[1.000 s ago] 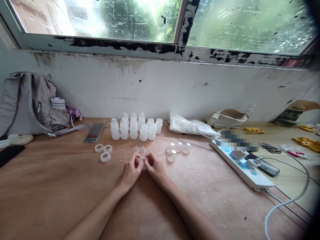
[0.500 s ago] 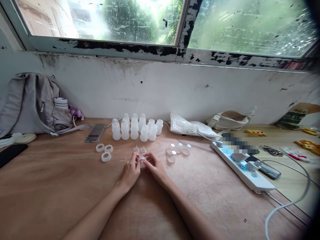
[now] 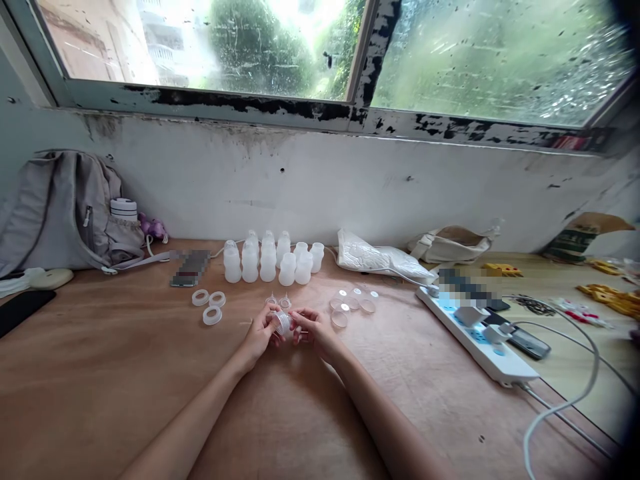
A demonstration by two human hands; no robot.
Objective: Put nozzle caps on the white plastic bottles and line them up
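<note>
Plywood table [image 3: 125, 373] under grimy window [image 3: 320, 53], left hand [image 3: 260, 333] and right hand [image 3: 316, 330] clamped on translucent cap [image 3: 283, 323]

Both hands' fingers [image 3: 273, 319] pinch small clear cap [image 3: 283, 323] above table [image 3: 100, 373].

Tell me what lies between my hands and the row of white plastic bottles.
In the head view, two small clear plastic cones stand between the hands and the white plastic bottles; otherwise bare wooden table.
</note>
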